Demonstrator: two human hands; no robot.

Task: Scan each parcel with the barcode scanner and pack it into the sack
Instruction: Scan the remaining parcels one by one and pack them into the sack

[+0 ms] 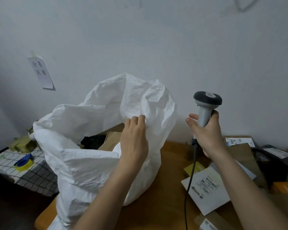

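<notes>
On the wall to your left hangs a paper sign with handwritten characters, taped at its top. Below it, a checked cloth covers a low surface beside the wooden tabletop, and on that cloth sits a roll of yellow tape in a blue holder, with crumpled greenish wrapping just behind.

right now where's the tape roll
In the head view the tape roll lies at far left on the checked cloth, left of the white sack.
</notes>
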